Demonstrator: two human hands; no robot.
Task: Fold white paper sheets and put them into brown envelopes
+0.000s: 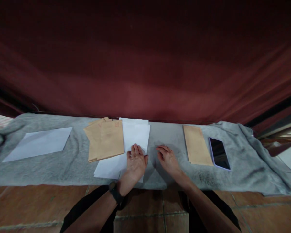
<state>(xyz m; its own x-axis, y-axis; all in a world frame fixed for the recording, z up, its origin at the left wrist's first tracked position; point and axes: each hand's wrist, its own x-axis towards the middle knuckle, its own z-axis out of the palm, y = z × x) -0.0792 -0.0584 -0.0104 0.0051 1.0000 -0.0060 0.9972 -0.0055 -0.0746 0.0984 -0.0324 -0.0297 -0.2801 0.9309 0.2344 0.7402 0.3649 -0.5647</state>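
Observation:
My left hand (137,160), with a dark watch on its wrist, lies flat with fingers stretched out over the white paper sheets (137,134). It holds nothing. To its left, a stack of brown envelopes (106,139) overlaps the sheets, some of them fanned out at the back. My right hand (168,158) is above the grey cloth, just right of the sheets, its fingers loosely bent and apart with nothing visible in them. Farther right lie more brown envelopes (197,145) in a neat pile.
A phone (220,153) in a light purple case lies right of the envelope pile. Another white sheet (41,142) rests at the far left. Grey cloth (80,174) covers the long narrow surface, with a dark red upright backing (140,81) behind it and tiled floor (38,207) in front.

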